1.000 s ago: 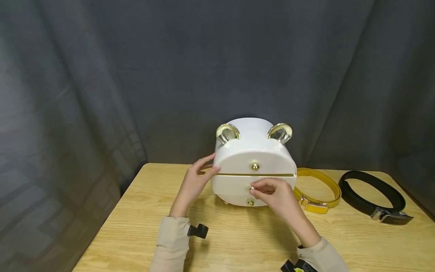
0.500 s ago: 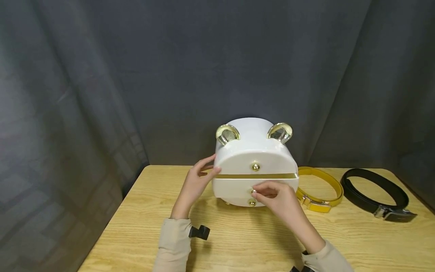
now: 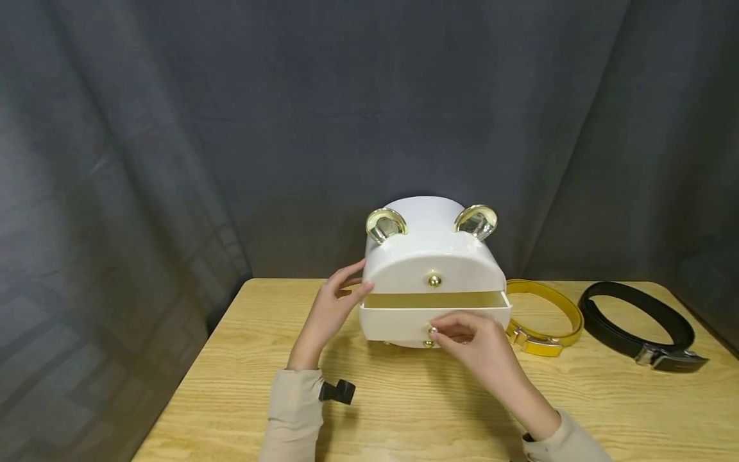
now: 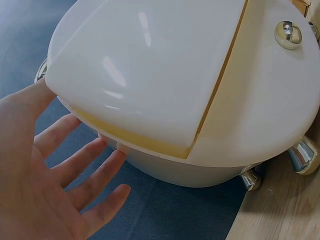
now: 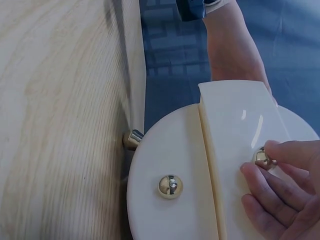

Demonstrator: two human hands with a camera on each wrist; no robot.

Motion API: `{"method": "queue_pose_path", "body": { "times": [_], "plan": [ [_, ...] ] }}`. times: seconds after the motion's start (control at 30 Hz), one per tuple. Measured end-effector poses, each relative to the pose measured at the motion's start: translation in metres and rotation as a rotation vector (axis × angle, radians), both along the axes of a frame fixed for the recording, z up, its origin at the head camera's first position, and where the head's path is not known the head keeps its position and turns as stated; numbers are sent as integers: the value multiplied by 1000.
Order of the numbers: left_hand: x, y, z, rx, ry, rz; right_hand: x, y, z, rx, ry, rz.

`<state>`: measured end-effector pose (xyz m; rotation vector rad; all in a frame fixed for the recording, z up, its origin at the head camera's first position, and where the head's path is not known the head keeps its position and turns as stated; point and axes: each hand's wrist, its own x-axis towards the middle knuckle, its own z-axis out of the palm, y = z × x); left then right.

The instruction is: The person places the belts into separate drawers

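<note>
In the head view, the glossy white, plastic-looking rounded cabinet (image 3: 424, 221) stands on the pale wood-grain counter (image 3: 404, 417), between and beyond the hands. The right hand (image 3: 484, 343) pinches the round shiny gold knob (image 3: 433, 331) of its white, partly open middle drawer (image 3: 395, 325); too long a pull might tip the cabinet or free the drawer. Beyond the right hand lies a yellow coiled belt (image 3: 545, 350), which a sideways swing could catch.

In the left wrist view, the left hand (image 4: 47, 170) grips nothing firmly: its loosely spread fingers touch the cabinet's side, so the cabinet could slide or twist under the pull.

In the right wrist view, only fingertips hold the smooth knob, so they might slip.
</note>
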<state>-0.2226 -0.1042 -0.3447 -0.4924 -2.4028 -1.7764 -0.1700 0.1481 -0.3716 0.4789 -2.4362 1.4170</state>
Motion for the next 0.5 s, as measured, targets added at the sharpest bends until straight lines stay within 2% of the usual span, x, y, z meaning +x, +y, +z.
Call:
{"method": "queue_pose_path", "body": {
  "times": [0.17,0.23,0.5],
  "plan": [
    [-13,-3,-18,4,10,9,3,0,-2,-32,-24,10],
    [-15,-3,-21,0,21,15,5,1,-3,-38,-29,5],
    [-16,-4,-22,-7,32,26,10,1,-3,-47,-26,7]
  ]
}}
